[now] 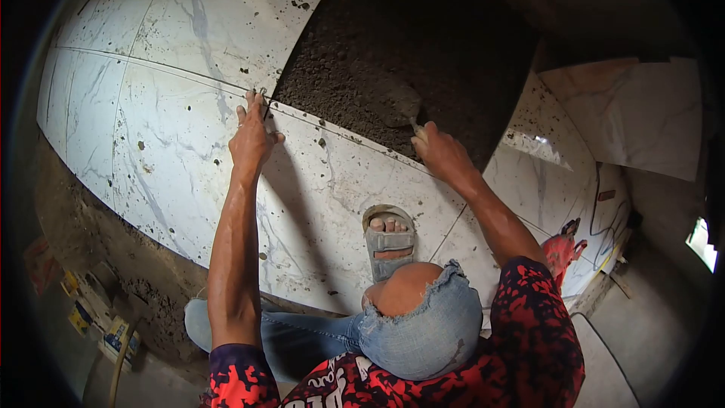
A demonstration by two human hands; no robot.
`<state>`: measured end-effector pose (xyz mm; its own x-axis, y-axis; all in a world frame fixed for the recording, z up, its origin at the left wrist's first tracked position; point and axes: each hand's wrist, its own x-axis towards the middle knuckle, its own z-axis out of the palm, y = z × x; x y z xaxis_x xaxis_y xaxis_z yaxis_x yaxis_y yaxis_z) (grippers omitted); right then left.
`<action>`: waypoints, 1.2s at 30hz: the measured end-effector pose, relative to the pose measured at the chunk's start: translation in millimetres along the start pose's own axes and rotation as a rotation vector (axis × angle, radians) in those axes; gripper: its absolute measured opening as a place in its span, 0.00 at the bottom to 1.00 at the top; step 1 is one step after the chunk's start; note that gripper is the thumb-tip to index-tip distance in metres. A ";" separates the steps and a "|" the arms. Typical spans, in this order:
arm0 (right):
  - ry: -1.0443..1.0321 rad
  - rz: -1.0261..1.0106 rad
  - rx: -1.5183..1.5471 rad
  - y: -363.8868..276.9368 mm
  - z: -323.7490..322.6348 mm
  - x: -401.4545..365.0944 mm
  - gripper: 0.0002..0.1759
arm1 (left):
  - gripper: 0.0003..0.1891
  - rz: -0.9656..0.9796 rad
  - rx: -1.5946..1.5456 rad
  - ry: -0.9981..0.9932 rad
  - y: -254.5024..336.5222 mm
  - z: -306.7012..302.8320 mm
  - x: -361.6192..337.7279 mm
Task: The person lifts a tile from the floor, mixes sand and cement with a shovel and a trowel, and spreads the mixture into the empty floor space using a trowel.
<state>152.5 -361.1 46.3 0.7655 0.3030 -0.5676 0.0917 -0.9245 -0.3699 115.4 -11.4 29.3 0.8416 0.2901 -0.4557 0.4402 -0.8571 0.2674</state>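
Observation:
My right hand is wrapped round the handle of a trowel, whose blade lies on dark, crumbly mortar. The mortar fills a rectangular gap between marbled white tiles. My left hand rests on the tiles beside the gap's near left corner, its fingers apart at the tile joint. Something small and thin shows at those fingertips, too small to make out.
My sandalled foot stands on the tiles. Mortar crumbs lie scattered around. At the right are a loose tile, a red object and a dark cable. Yellow packets lie lower left, beyond the tile edge.

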 end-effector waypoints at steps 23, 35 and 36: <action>-0.046 0.166 0.022 43.1 8.5 -53.1 0.21 | 0.49 0.012 0.054 0.001 -1.6 3.0 2.5; -0.198 0.150 -0.137 102.9 -29.0 -66.0 0.23 | 0.49 0.002 0.084 -0.035 1.6 1.5 3.3; -0.160 0.222 -0.122 105.4 -34.5 -56.4 0.23 | 0.49 0.007 0.072 -0.028 -0.3 3.5 4.3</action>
<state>141.0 -483.6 64.6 0.6664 0.1140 -0.7369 0.0167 -0.9903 -0.1381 117.8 -11.4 24.3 0.8351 0.2726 -0.4778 0.4096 -0.8880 0.2093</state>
